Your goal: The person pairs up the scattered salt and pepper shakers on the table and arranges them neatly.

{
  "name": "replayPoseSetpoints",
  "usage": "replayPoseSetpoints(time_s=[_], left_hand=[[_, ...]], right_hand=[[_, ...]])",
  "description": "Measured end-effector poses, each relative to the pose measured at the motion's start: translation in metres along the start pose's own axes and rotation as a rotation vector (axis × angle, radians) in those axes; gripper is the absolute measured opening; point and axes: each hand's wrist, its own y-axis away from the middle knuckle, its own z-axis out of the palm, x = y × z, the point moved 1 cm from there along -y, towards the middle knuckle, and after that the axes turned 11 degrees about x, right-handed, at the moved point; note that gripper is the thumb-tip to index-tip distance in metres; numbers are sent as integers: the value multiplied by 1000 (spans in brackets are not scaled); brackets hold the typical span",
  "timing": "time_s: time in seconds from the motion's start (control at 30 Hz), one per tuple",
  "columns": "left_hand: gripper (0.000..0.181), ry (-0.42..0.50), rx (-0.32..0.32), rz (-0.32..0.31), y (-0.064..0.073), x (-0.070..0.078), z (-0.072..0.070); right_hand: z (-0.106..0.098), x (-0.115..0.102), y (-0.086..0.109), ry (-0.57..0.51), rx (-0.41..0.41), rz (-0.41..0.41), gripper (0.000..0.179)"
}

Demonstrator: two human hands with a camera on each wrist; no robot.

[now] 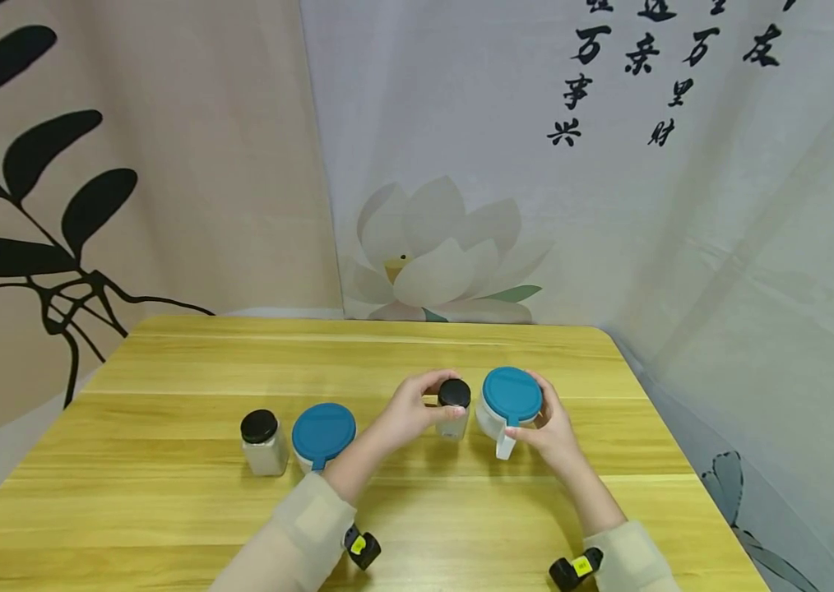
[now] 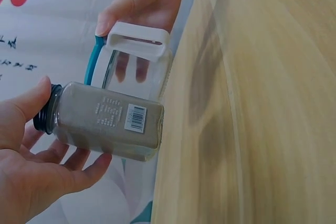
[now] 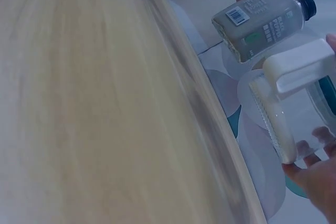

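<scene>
My left hand (image 1: 411, 409) grips a squarish spice jar (image 2: 107, 121) by its black lid and upper side. Greyish-tan powder fills the jar, and a barcode label shows on one face. To its right, my right hand (image 1: 554, 429) holds a clear seasoning jar (image 1: 491, 421) with a blue lid (image 1: 511, 393), fingers around the body and thumb at the white handle (image 3: 299, 67). A whitish layer shows at that jar's base. Both jars are upright and side by side over the table's far half.
On the wooden table (image 1: 165, 526), a second black-lidded spice jar (image 1: 264, 445) stands at the left. Beside it is another blue-lidded jar (image 1: 323, 433), partly hidden by my left forearm. A printed cloth (image 1: 424, 123) hangs behind the table's far edge.
</scene>
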Motion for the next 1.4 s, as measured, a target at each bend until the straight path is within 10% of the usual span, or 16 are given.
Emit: replayPoseSetpoints(time_s=[1.4], left_hand=[[48, 41, 60, -72, 23, -10, -16]], right_hand=[[11, -5, 23, -54, -24, -14, 93]])
